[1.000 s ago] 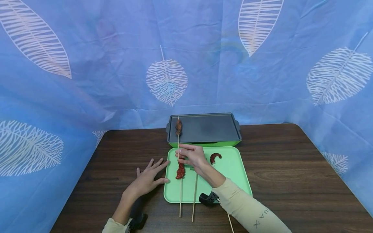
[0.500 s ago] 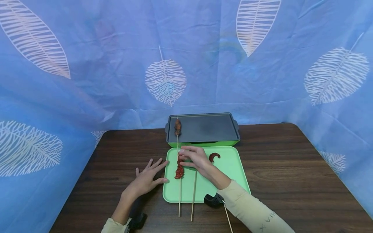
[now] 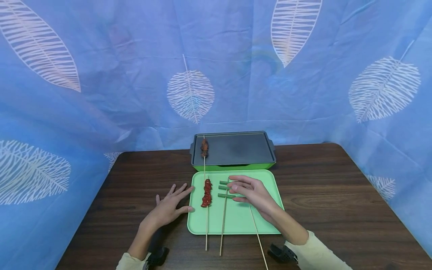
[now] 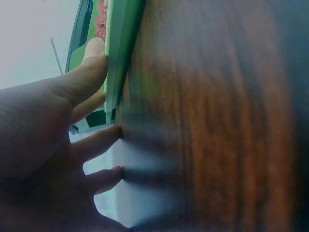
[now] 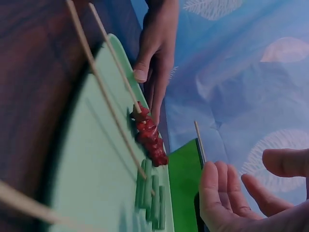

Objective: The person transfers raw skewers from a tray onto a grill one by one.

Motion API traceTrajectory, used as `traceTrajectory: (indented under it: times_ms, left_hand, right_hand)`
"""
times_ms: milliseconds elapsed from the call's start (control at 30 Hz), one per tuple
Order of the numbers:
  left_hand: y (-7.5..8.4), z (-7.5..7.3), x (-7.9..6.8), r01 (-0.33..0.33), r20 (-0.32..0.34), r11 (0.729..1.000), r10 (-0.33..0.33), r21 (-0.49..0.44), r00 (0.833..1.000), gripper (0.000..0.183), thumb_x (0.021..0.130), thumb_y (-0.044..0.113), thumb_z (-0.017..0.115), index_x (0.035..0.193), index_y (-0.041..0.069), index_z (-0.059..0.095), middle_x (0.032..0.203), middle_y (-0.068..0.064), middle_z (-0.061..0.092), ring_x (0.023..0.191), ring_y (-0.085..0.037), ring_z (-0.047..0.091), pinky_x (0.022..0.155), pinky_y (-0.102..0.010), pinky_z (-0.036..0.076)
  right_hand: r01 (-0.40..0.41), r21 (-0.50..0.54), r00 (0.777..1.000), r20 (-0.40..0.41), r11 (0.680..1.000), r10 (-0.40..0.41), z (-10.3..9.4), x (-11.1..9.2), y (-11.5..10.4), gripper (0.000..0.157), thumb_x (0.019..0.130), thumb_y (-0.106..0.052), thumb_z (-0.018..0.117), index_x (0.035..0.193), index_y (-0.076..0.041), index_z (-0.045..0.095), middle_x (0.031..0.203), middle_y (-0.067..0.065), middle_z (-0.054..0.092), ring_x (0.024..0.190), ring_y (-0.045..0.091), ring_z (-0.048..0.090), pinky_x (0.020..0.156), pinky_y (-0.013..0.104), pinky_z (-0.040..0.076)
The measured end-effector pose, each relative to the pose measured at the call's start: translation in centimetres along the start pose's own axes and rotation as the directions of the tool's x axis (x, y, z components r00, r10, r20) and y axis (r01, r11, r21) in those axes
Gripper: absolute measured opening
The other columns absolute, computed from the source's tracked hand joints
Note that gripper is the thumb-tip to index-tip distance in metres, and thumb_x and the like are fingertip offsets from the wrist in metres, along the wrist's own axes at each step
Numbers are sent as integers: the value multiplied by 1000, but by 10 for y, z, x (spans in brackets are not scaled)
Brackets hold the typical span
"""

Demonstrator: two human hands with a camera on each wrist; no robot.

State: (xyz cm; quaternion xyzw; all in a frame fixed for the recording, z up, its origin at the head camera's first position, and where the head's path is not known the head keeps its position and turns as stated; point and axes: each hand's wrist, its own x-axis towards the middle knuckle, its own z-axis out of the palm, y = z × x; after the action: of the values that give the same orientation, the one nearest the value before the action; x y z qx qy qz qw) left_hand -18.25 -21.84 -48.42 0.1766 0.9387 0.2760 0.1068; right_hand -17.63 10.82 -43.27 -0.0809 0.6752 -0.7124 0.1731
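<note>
My left hand (image 3: 167, 208) lies spread on the table at the tray's left edge; in its wrist view the thumb is at the rim of the green tray (image 4: 116, 53). My right hand (image 3: 254, 195) hovers over the tray, fingers loosely bent, nothing between them. Its fingertips overlap the skewer of short green rods (image 3: 223, 195), which look like cut beans. A skewer of red meat chunks (image 5: 150, 140) lies to the left of that one. The bare stick (image 3: 258, 238) of a third skewer slants toward me, its top hidden behind my right hand.
Behind the tray stands a green grill with a flat dark plate (image 3: 241, 148). A skewer of browned meat (image 3: 204, 148) lies on the plate's left side, its stick running down to the tray. A blue leaf-patterned cloth (image 3: 233, 75) hangs behind the table.
My right hand has moved right, from the browned meat skewer's stick, past the red meat skewer to the green one. It now covers the curved reddish-brown piece. My left hand has stayed put.
</note>
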Motion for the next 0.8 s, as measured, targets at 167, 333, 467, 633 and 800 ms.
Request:
traceTrajectory:
  times_ms: [167, 333, 467, 633, 800]
  left_hand:
    - [0, 0, 0, -7, 1, 1000, 7, -2, 1000, 73, 96, 48, 67, 160, 24, 40, 167, -13, 28, 153, -49, 10, 96, -91, -1]
    - [1, -1, -1, -6, 0, 1000, 6, -6, 1000, 73, 97, 47, 67, 161, 24, 40, 167, -14, 27, 153, -49, 9, 96, -91, -1]
    - [1, -1, -2, -4, -5, 1000, 4, -8, 1000, 73, 97, 47, 67, 161, 24, 40, 167, -14, 27, 153, -49, 9, 97, -91, -1]
    - [2, -1, -1, -5, -1, 1000, 5, -17, 1000, 73, 97, 47, 67, 161, 24, 39, 167, -13, 27, 154, -48, 9, 97, -90, -1]
    - [1, -1, -1, -4, 0, 1000, 4, -16, 1000, 73, 97, 47, 67, 161, 25, 40, 167, -13, 27, 154, -47, 9, 98, -90, -1]
  right_hand:
    - [18, -106, 1000, -18, 994, -20, -16, -34, 6, 47, 103, -15, 65, 146, -1, 53, 133, 29, 59, 117, 38, 64, 90, 43, 58]
    - [45, -186, 999, -7, 982, -47, -31, -61, 15, 45, 103, -13, 64, 145, 0, 54, 129, 30, 60, 112, 40, 67, 86, 44, 59]
    - [77, -224, 997, 16, 972, -75, -41, -78, 21, 46, 104, -11, 62, 145, 5, 50, 128, 31, 60, 107, 35, 70, 84, 42, 60]
    - [106, -242, 994, 42, 964, -99, -54, -94, 29, 46, 104, -7, 59, 145, 9, 47, 125, 34, 59, 103, 30, 72, 79, 42, 61]
    - [109, -256, 993, 65, 960, -96, -63, -105, 43, 46, 105, -7, 59, 144, 13, 45, 116, 33, 63, 96, 23, 73, 74, 41, 62]
